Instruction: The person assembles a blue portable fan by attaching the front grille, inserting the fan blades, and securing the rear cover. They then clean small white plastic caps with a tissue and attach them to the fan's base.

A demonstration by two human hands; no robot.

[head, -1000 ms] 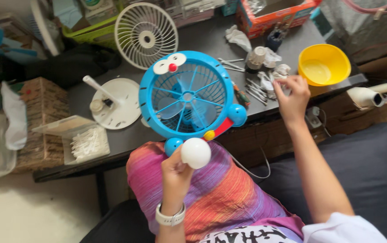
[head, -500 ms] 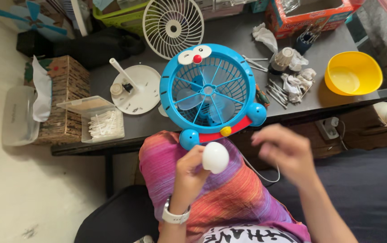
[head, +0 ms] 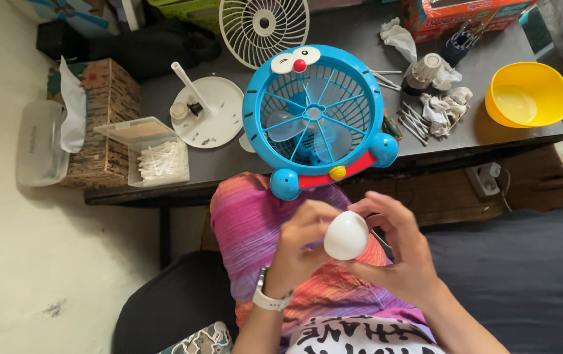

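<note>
Both hands meet over the lap, closed on a white egg-shaped part [head: 345, 235]: the left hand [head: 301, 246] grips it from the left side, the right hand [head: 396, 246] cups it from the right and below with fingers curled round it. Just beyond them a blue fan [head: 314, 121] leans at the near edge of the dark table [head: 229, 164], with a yellow bowl [head: 527, 94] to its right and a white round base [head: 206, 121] to its left.

Pale, scuffed floor [head: 32, 262] on the left. Dark table [head: 229, 164] across the far side, daylight falling softly. Dark cushion [head: 524, 275] near right.
</note>
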